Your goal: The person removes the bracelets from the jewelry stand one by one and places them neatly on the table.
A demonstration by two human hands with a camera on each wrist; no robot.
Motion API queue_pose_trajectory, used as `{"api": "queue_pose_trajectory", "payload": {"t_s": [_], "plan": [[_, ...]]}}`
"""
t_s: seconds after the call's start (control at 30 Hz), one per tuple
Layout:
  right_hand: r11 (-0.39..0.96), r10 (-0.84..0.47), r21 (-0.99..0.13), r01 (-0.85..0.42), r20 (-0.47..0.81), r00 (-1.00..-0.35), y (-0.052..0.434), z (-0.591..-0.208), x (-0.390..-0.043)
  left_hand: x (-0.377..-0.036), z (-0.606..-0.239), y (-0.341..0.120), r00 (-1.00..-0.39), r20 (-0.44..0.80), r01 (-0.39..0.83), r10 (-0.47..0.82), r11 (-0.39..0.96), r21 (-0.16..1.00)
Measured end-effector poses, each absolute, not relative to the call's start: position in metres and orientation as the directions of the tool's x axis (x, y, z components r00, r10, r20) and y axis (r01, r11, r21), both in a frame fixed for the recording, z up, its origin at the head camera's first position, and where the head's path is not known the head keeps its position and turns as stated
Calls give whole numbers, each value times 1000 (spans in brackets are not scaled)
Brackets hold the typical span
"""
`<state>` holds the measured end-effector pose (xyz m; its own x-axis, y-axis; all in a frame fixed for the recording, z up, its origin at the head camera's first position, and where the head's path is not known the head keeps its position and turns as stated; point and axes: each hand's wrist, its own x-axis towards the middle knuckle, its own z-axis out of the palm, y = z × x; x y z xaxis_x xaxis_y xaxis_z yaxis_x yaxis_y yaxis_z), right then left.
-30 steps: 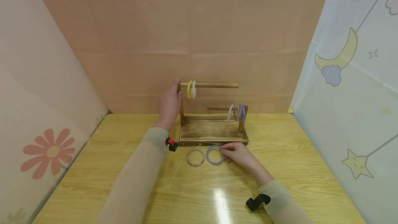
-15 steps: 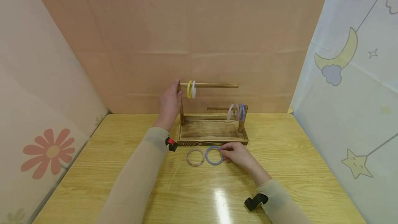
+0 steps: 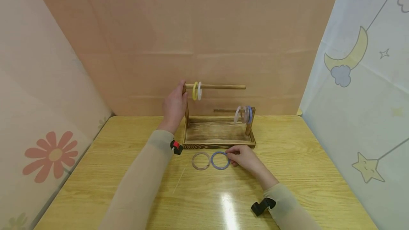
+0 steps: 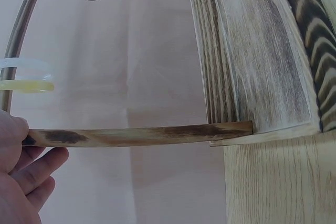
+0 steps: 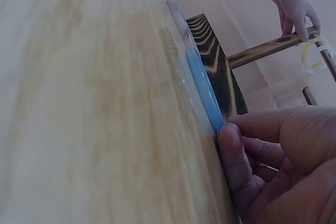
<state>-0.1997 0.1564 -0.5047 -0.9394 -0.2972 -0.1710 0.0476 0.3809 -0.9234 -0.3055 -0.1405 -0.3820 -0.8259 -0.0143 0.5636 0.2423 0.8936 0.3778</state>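
Note:
A dark wooden stand [image 3: 218,136] sits at the table's far middle, with a tall post at its left and a short post at its right. My left hand [image 3: 174,107] grips the top of the tall post [image 4: 131,136]. A yellow ring [image 3: 194,91] and a white ring [image 3: 199,91] hang on the upper rod [image 3: 220,87]. Three pale and blue rings [image 3: 243,115] hang on the lower rod. In front of the stand a blue ring [image 3: 220,160] lies flat, and my right hand [image 3: 244,157] pinches its right edge [image 5: 207,98]. A clear ring [image 3: 201,161] lies just left of it.
The yellow wooden table [image 3: 127,187] is walled by a peach backdrop [image 3: 191,27], a flower-print sheet [image 3: 48,116] on the left and a moon-and-star sheet [image 3: 361,81] on the right. Light glares on the table near the front.

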Motion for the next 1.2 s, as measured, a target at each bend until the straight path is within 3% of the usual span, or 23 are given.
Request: {"api": "queue_pose_trajectory", "payload": {"t_s": [1.2], "plan": [[346, -282, -934, 83, -188, -941, 158, -492, -196, -300, -377, -141, -835, 550, 242, -15, 888, 392]]}}
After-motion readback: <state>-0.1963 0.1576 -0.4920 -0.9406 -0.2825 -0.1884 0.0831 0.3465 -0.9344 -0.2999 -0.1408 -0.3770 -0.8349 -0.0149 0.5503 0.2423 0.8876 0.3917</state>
